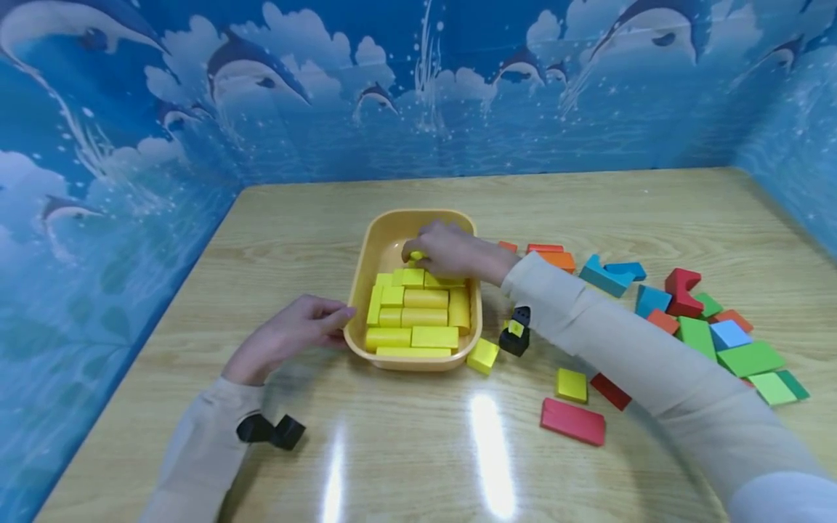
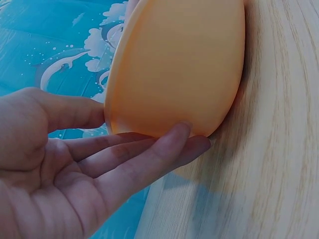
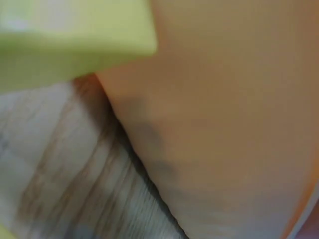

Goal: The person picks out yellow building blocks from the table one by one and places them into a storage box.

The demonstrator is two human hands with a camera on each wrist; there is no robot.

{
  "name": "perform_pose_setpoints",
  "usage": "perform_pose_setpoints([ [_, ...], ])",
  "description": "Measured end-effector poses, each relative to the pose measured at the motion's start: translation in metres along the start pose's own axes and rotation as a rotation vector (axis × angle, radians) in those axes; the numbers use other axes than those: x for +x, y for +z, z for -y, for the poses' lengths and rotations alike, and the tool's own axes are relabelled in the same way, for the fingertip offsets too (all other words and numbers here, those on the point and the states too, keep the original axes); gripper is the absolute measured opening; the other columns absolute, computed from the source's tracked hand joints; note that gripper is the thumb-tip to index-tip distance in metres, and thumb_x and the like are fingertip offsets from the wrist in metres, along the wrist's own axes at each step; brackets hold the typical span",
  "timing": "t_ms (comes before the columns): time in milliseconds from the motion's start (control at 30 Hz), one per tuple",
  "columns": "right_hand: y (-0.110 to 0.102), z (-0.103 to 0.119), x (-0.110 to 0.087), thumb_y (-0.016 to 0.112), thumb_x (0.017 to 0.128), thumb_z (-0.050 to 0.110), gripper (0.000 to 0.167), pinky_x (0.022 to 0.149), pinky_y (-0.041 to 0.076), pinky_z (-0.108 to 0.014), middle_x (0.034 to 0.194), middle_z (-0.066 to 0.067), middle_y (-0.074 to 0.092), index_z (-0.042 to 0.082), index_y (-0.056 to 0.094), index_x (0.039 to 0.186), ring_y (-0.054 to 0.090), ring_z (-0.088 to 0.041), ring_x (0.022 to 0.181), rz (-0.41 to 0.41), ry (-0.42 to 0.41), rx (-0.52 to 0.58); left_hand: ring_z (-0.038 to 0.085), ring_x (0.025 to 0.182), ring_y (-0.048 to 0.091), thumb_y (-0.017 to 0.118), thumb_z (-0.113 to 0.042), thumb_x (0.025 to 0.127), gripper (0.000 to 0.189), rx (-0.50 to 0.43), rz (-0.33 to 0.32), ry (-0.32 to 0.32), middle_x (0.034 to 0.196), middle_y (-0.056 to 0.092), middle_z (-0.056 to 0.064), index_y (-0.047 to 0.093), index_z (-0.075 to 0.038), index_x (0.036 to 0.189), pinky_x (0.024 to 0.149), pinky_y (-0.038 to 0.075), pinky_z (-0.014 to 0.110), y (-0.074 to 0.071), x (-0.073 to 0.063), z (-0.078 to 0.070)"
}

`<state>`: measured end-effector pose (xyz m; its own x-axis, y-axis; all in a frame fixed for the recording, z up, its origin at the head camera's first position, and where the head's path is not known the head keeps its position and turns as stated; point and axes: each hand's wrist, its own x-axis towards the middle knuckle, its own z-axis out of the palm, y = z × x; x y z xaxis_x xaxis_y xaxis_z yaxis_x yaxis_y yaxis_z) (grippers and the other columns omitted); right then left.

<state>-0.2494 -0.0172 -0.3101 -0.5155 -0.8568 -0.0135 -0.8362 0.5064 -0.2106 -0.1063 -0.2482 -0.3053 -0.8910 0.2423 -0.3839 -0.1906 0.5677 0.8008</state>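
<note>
A peach-orange plastic tub [image 1: 366, 254] stands on the table, its front and middle packed with yellow blocks [image 1: 425, 298] of rectangular and cylindrical shape. My left hand [image 1: 307, 323] holds the tub at its left rim. In the left wrist view the thumb meets the rim while the fingers [image 2: 149, 164] lie along the outer wall. Reaching over the right side, my right hand [image 1: 445, 250] is inside the tub's far part and pinches a small yellow block [image 1: 415, 256], mostly covered by the fingers. The right wrist view shows only the tub's outer wall [image 3: 214, 124] and a blurred yellow block [image 3: 75, 45].
Right of the tub lie two loose yellow blocks [image 1: 483, 356] [image 1: 572, 385] and a red plank [image 1: 572, 421]. Farther right, under and beyond the right sleeve, spread blue, red, green and orange blocks [image 1: 750, 358]. A dolphin-printed blue sheet [image 1: 458, 109] borders the table [image 1: 294, 218].
</note>
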Motion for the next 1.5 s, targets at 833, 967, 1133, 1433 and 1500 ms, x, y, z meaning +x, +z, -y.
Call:
perform_pose_setpoints([
  [833, -0.011, 0.008, -0.071, 0.053, 0.097, 0.002, 0.032, 0.103, 0.031, -0.059, 0.131, -0.015, 0.053, 0.012, 0.061, 0.126, 0.045, -0.037, 0.123, -0.227, 0.087, 0.031, 0.024, 0.104, 0.065, 0.043, -0.024, 0.105, 0.042, 0.040, 0.003, 0.013, 0.120, 0.063, 0.020, 0.052, 0.007, 0.132, 0.090, 0.055, 0.036, 0.005, 0.003, -0.006],
  [967, -0.014, 0.007, -0.116, 0.056, 0.095, 0.000, 0.030, 0.101, 0.037, -0.056, 0.126, -0.014, 0.056, 0.008, 0.062, 0.123, 0.048, -0.035, 0.118, -0.303, 0.050, 0.085, 0.025, 0.105, 0.065, 0.043, -0.025, 0.105, 0.044, 0.034, 0.012, 0.017, 0.123, 0.062, 0.021, 0.050, 0.008, 0.134, 0.093, 0.054, 0.038, 0.005, 0.003, -0.007],
  [1133, -0.004, 0.005, -0.176, 0.065, 0.091, 0.004, 0.029, 0.089, 0.053, -0.043, 0.120, -0.004, 0.061, 0.009, 0.064, 0.120, 0.056, -0.023, 0.110, -0.226, 0.054, 0.149, 0.024, 0.104, 0.065, 0.044, -0.027, 0.105, 0.045, 0.055, 0.000, -0.002, 0.123, 0.062, 0.019, 0.051, 0.006, 0.134, 0.093, 0.053, 0.039, 0.002, 0.002, -0.007],
  [1433, 0.037, 0.013, -0.240, 0.065, 0.093, 0.036, 0.028, 0.084, 0.055, -0.039, 0.120, 0.004, 0.057, 0.026, 0.065, 0.118, 0.054, -0.016, 0.107, -0.082, 0.008, 0.148, 0.025, 0.105, 0.065, 0.044, -0.027, 0.105, 0.045, 0.037, 0.000, -0.017, 0.124, 0.061, 0.021, 0.050, 0.006, 0.134, 0.093, 0.054, 0.038, 0.002, 0.002, -0.004],
  [1500, 0.043, 0.013, -0.243, 0.067, 0.092, 0.034, 0.026, 0.084, 0.055, -0.038, 0.120, 0.006, 0.056, 0.028, 0.065, 0.117, 0.053, -0.013, 0.106, -0.116, 0.023, 0.141, 0.026, 0.105, 0.065, 0.044, -0.027, 0.105, 0.045, 0.030, 0.000, -0.018, 0.125, 0.061, 0.022, 0.049, 0.007, 0.135, 0.092, 0.054, 0.038, 0.003, 0.002, -0.004],
])
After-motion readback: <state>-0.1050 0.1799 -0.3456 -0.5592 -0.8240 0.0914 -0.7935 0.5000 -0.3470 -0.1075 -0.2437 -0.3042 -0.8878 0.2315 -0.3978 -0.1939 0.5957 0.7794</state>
